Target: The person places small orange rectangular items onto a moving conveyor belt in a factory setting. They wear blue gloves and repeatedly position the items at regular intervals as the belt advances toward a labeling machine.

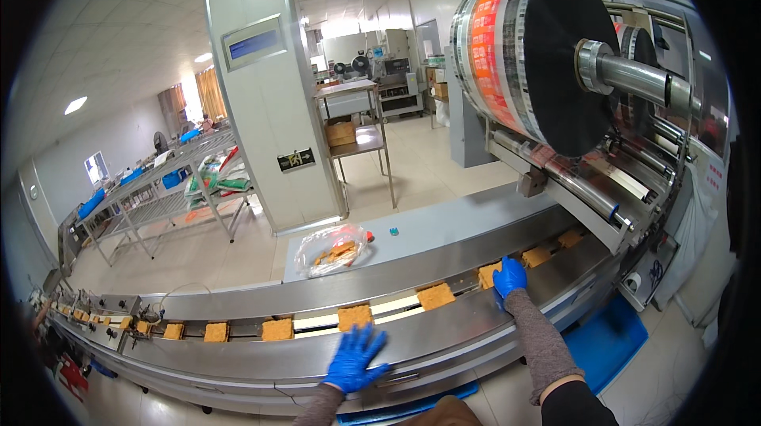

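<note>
Noodle blocks ride in single file along the slot of a curved stainless conveyor (444, 331), square, golden-orange and set apart from one another. The person's left hand (357, 359), in a blue glove, lies flat on the near steel ledge with its fingers spread wide and nothing in its grasp; the nearest noodle block (354, 317) sits just beyond the fingertips, and contact cannot be made out. The right hand (509, 277), also blue-gloved and on a grey-sleeved forearm, reaches further along the line and rests over the edge of another block (487, 275). Its fingers look curled down toward that block, though whether they pinch it or only touch is unclear from this angle. Between the two hands lies a third block (436, 296). More blocks continue under the wrapping machine, where a large roll of printed film (507, 53) sits on a steel spindle. Beyond the conveyor, on a flat grey surface, a clear plastic bag (333, 250) holds broken noodle pieces. A pillar (261, 93) rises behind it, and metal racks (158, 196) stand at far left.
</note>
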`<action>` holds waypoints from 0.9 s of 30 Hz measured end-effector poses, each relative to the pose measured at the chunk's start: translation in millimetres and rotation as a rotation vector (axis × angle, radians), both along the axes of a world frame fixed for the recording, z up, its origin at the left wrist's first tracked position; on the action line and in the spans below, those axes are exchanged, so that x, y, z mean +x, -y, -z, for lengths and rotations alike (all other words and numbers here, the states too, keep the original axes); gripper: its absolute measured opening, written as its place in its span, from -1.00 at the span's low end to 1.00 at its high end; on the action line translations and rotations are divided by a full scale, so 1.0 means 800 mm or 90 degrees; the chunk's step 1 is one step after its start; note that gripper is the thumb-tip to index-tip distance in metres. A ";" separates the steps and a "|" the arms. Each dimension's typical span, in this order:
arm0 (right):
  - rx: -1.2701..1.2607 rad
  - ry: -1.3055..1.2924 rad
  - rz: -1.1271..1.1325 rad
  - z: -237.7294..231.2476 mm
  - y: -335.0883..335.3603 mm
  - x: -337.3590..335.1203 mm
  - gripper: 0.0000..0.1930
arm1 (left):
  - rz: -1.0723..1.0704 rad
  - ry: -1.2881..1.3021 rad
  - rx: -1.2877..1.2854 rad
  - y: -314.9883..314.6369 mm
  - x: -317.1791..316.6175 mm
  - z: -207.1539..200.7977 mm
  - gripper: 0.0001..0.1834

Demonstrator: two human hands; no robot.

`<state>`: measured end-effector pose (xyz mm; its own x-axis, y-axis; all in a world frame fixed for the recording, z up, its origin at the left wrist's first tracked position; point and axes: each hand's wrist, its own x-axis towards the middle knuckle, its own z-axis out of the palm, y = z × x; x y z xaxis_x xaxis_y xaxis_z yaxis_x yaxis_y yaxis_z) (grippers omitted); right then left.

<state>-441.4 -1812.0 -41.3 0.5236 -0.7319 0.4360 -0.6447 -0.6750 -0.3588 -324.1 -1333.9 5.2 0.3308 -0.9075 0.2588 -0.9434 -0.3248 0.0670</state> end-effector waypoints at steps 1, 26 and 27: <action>-0.026 0.029 0.014 -0.005 -0.006 -0.001 -0.60 | 0.020 -0.007 0.042 0.022 -0.017 -0.004 -0.19; 0.106 0.090 -0.030 -0.034 -0.033 -0.070 -0.09 | -0.137 -0.077 -0.004 0.139 -0.017 0.020 0.14; 0.098 0.017 -0.043 -0.032 -0.037 -0.082 -0.04 | -0.139 -0.075 -0.008 0.138 -0.016 0.021 0.14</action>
<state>-507.0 -1782.7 -15.8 0.5640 -0.7545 0.3356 -0.5882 -0.6523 -0.4781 -336.8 -1444.0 -11.4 0.5470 -0.8081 0.2183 -0.8366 -0.5184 0.1772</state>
